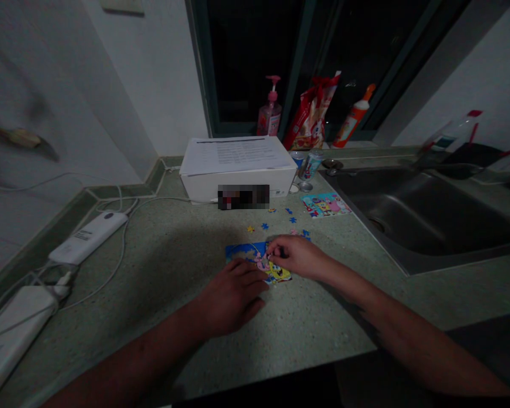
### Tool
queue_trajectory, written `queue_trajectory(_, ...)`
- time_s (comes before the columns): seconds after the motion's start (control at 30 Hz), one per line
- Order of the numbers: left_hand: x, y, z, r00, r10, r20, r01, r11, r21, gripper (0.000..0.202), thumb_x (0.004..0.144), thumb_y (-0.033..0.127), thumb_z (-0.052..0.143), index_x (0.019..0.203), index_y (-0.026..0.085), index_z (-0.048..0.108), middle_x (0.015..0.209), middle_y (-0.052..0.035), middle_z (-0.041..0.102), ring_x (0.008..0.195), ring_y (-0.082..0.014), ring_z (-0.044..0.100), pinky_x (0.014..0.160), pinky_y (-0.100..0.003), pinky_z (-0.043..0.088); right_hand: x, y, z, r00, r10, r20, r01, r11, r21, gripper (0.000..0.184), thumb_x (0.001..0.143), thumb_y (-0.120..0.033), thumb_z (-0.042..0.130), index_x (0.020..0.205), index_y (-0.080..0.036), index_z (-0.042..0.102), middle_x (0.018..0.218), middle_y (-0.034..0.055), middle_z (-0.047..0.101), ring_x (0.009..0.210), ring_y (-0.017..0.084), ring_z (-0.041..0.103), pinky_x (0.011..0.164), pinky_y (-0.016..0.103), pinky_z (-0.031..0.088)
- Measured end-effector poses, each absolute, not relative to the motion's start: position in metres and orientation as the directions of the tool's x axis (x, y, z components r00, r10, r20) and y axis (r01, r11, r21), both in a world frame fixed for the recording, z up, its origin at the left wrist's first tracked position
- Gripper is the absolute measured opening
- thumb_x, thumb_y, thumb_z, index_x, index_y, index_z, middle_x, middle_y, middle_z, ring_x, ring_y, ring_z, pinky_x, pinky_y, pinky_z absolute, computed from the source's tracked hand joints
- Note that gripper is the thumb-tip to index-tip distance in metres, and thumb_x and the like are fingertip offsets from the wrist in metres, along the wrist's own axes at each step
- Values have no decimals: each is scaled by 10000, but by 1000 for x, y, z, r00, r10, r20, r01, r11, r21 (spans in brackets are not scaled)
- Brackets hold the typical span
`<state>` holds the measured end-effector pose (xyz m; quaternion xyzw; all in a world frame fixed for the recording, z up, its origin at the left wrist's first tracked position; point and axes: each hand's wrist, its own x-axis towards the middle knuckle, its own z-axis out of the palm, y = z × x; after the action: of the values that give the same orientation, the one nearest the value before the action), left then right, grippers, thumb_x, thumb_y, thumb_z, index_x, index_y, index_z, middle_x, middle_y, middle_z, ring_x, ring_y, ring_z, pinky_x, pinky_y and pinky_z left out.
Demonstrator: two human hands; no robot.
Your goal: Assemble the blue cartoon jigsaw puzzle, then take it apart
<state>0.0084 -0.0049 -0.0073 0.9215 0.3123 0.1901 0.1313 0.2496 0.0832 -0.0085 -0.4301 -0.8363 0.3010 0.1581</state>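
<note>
On the speckled green table (174,272), the right hand (295,256) pinches a small jigsaw piece (270,256) between thumb and forefinger (the piece is mostly hidden) — right over a part-built cartoon jigsaw puzzle (243,253). The left hand (232,297), fingers loosely curled, rests just beside the puzzle's near edge. Loose blue pieces (276,224) lie toward 12 o'clock, a small picture card (325,204) toward 1 o'clock.

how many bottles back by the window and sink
3: a pink pump bottle and an orange-and-white bottle by the window, plus a blurred spray bottle behind the sink; others may be hidden
</note>
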Motion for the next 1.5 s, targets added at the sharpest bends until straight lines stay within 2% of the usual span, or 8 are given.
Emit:
queue_trajectory(0.43,8,-5,-9,735,626,260,527,-769,362,201,985,248,635,1180,229,678,1292,-29,731,1218,-249,629,1113,-453,416,247,79,-2,-561,827,-27,703,459,-544,87,875,-218,706,957,-213,735,823,4,687,716,157,608,654,275,394)
queue_trajectory(0.67,7,-5,-9,739,621,261,522,-773,361,203,984,259,640,1182,225,674,1310,-36,723,1234,-258,621,1128,-457,401,248,80,1,-569,822,26,674,484,-558,43,878,-177,709,897,-210,728,820,4,686,719,148,607,678,275,400)
queue_trajectory(1.13,8,-5,-11,738,619,270,526,-778,344,200,988,262,642,1183,229,674,1319,-30,726,1243,-256,624,1129,-451,401,248,80,5,-609,792,46,681,552,-481,102,891,-130,690,844,-208,737,808,5,679,737,149,610,698,281,387)
queue_trajectory(1.33,8,-5,-10,738,623,261,532,-774,342,214,994,267,636,1202,238,674,1319,-29,727,1241,-252,625,1135,-453,405,265,93,13,-459,860,224,658,499,-564,114,930,-191,636,922,-209,748,854,28,692,738,162,619,688,299,444)
queue_trajectory(1.5,7,-5,-13,737,617,276,526,-780,339,208,991,275,642,1192,231,673,1324,-26,725,1250,-251,626,1134,-455,413,282,106,11,-384,895,228,742,446,-500,138,924,-199,620,957,-203,754,928,59,728,788,190,661,724,325,478)
